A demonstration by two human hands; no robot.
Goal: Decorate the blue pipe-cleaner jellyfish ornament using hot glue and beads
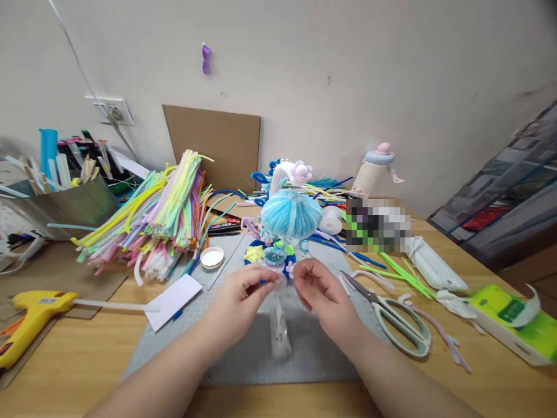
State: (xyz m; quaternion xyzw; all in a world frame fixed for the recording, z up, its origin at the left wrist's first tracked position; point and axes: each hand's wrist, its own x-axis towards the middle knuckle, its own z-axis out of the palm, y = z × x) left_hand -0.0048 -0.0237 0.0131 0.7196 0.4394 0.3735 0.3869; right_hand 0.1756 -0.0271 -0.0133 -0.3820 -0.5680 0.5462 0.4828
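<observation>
My left hand [241, 299] is closed in a pinch at the top of a small clear plastic bag [279, 334], which hangs down over the grey cutting mat [235, 363]. Close beside it, my right hand [324, 296] has its fingers curled together; whatever they hold is too small to make out. Just beyond both hands stands a fuzzy craft piece with a light-blue dome [291, 213], a white curved stem and a pale purple flower [301, 172] on top. Around its dark-blue base sit a yellow star [254, 253] and small pink flowers, partly hidden by my fingers.
Scissors [391, 316] lie open to the right, near green pipe cleaners [404, 276] and a tissue pack [513, 319]. Leftward are a yellow glue gun [41, 313], a white card [174, 302], a round lid [212, 258] and a pipe-cleaner heap [174, 215]. A bottle [372, 171] stands behind.
</observation>
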